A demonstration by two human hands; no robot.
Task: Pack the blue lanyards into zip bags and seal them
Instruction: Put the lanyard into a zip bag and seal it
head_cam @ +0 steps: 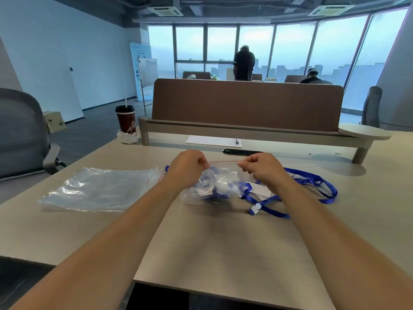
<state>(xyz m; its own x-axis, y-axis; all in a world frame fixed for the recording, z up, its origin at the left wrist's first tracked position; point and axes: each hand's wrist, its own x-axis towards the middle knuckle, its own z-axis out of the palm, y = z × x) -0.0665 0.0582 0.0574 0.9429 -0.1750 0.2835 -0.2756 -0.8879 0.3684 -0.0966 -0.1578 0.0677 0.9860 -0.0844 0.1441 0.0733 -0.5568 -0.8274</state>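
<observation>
A clear zip bag (220, 184) with a red zip line hangs just above the desk, a bunched blue lanyard visible inside it. My left hand (187, 166) pinches the left end of its top edge. My right hand (262, 167) pinches the right end, so the red strip is stretched between them. Loose blue lanyards (312, 182) with white clips and a white card lie on the desk to the right, partly under my right forearm. A stack of empty zip bags (100, 189) lies flat to the left.
The beige desk (212, 238) has a brown divider panel (245, 104) along its back. A sheet of paper with a pen (213, 140) and a black object (241, 152) lie behind my hands. A dark cup (125, 119) stands back left. A grey chair (22, 133) stands left.
</observation>
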